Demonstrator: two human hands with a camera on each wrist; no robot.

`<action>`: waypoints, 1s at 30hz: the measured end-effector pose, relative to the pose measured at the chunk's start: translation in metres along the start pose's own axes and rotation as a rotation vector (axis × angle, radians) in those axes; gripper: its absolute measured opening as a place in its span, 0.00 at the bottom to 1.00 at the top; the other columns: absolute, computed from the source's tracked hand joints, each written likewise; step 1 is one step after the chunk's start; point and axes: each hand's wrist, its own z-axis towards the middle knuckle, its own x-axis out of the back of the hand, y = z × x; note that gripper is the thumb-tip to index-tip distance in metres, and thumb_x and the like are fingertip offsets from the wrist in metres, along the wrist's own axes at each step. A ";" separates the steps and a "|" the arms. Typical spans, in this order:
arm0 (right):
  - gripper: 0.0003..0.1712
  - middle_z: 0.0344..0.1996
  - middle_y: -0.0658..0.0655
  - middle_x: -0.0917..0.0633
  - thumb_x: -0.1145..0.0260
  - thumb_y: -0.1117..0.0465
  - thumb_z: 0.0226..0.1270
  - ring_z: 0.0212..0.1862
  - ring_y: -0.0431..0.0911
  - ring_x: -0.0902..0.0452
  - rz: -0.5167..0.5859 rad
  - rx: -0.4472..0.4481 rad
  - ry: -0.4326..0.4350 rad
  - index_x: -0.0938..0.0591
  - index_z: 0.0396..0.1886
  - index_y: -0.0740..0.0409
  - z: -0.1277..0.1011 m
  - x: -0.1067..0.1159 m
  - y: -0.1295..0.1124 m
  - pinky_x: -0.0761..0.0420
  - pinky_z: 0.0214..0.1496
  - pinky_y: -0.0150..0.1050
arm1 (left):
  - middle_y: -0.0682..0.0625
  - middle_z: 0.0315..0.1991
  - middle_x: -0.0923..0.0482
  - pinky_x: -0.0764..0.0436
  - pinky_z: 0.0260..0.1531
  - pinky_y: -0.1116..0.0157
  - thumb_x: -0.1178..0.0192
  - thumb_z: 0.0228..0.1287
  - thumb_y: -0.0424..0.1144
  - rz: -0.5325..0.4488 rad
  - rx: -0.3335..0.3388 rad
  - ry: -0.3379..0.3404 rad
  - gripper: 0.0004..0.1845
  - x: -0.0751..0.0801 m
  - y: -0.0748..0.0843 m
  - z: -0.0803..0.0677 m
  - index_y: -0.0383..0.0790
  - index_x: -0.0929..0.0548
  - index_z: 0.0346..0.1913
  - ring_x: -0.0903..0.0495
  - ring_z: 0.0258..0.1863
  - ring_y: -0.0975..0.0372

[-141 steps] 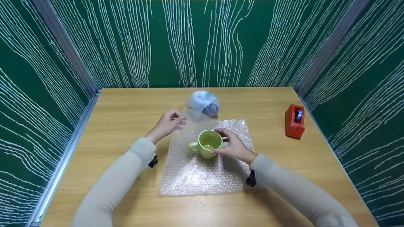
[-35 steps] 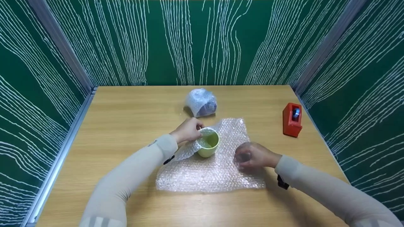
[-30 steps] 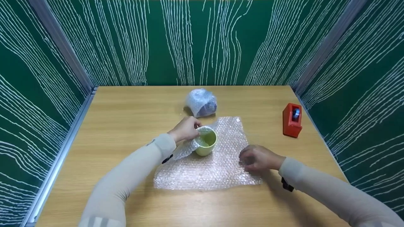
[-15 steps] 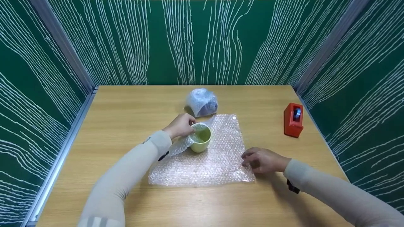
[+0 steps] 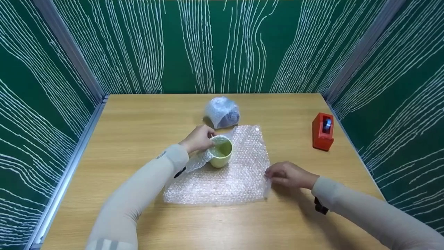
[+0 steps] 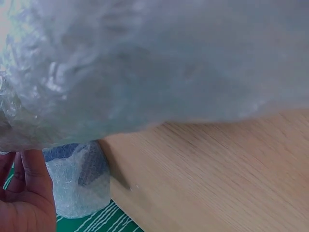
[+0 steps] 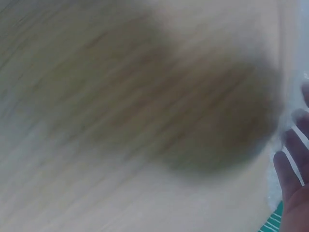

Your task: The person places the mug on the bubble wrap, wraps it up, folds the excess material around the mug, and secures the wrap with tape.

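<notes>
A light green mug (image 5: 222,160) stands upright on a sheet of clear bubble wrap (image 5: 239,180). My left hand (image 5: 199,139) grips the sheet's left part at the mug's rim, where a flap is folded up over the mug's left side and into its mouth. The mug's handle is hidden under that flap. In the left wrist view the raised bubble wrap (image 6: 145,63) fills the upper part. At the sheet's right edge my right hand (image 5: 291,174) pinches the border, which is slightly raised. Fingers (image 7: 287,176) of this hand lie against the wrap in the right wrist view.
A bubble-wrapped bundle (image 5: 222,111), dark inside, sits on the wooden table (image 5: 145,114) just behind the sheet. A red tape dispenser (image 5: 322,133) stands near the table's right edge. Green panels with white lines (image 5: 239,48) enclose the back and sides.
The left hand took up the sheet's left part and folded it over the mug. Sheet and mug shifted slightly left. The right hand released the mug, moved right, and the sheet's right edge has risen.
</notes>
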 end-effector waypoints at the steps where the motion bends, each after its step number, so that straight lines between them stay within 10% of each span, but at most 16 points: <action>1: 0.08 0.53 0.59 0.07 0.29 0.65 0.77 0.56 0.55 0.10 0.038 -0.015 0.019 0.09 0.51 0.58 0.002 0.002 -0.002 0.12 0.62 0.57 | 0.55 0.27 0.24 0.26 0.33 0.67 0.33 0.58 0.25 -0.007 0.006 0.000 0.11 0.000 0.000 0.000 0.35 0.08 0.43 0.26 0.31 0.62; 17: 0.02 0.44 0.56 0.07 0.30 0.66 0.78 0.49 0.42 0.13 0.183 0.009 0.338 0.12 0.44 0.58 0.035 0.026 -0.042 0.15 0.55 0.32 | 0.54 0.29 0.23 0.25 0.36 0.67 0.32 0.58 0.25 -0.057 0.025 0.018 0.08 -0.003 0.001 -0.002 0.34 0.09 0.40 0.25 0.32 0.62; 25: 0.04 0.43 0.59 0.08 0.30 0.66 0.78 0.27 0.35 0.29 0.205 0.012 0.414 0.12 0.44 0.64 0.051 0.035 -0.059 0.31 0.23 0.29 | 0.56 0.28 0.22 0.25 0.37 0.67 0.34 0.56 0.24 -0.086 0.037 0.025 0.10 -0.004 0.003 -0.002 0.35 0.09 0.40 0.25 0.32 0.62; 30: 0.03 0.41 0.57 0.08 0.30 0.67 0.77 0.30 0.35 0.23 0.202 0.056 0.430 0.12 0.45 0.63 0.065 0.042 -0.069 0.25 0.28 0.26 | 0.55 0.30 0.20 0.23 0.40 0.66 0.34 0.56 0.22 -0.118 0.053 0.024 0.10 -0.005 0.004 -0.002 0.35 0.09 0.40 0.23 0.35 0.61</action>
